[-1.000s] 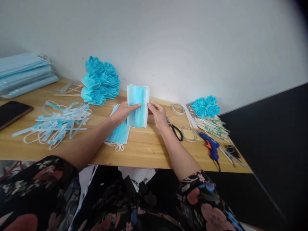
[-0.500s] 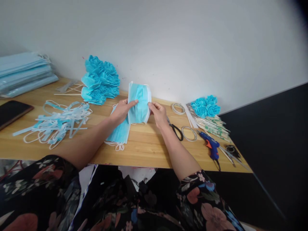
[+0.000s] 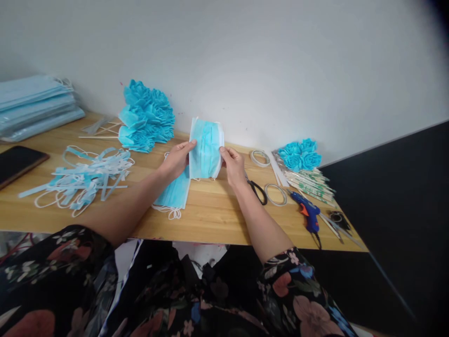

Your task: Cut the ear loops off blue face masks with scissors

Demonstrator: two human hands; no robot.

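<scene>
Left hand [image 3: 179,159] pinching left edge of mask [image 3: 206,150], thumb on front, fingers behind; hand closed on it. Right hand [image 3: 233,164] closed too, thumb and fingertips gripping the mask's right edge; fingers partly hidden. Mask held up off the worktop [image 3: 210,217], between the hands, near upright, pleats running up and down, blue side facing the person, centre bulging a bit.

Mask pile [image 3: 175,192] flat on worktop, just below left hand and partly covered by it; ear loops bunched at the near end. Strips [image 3: 91,174], blue and white, in a tangled heap left of left forearm. Phone [image 3: 21,164] farther left, dark screen up. Mask packs [image 3: 35,110] stacked far left, in clear wrap. Big blue flowers [image 3: 147,117] behind left hand, against wall, stems pointing left.

Right side: scissors [image 3: 261,189] beside right wrist, blades partly hidden. Two rings, one behind [image 3: 261,165], one nearer [image 3: 278,204]. Small flowers [image 3: 300,157] at back, wrapped sticks [image 3: 312,187] in front. Glue gun [image 3: 308,213], blue, orange trigger, lying near the front edge.
</scene>
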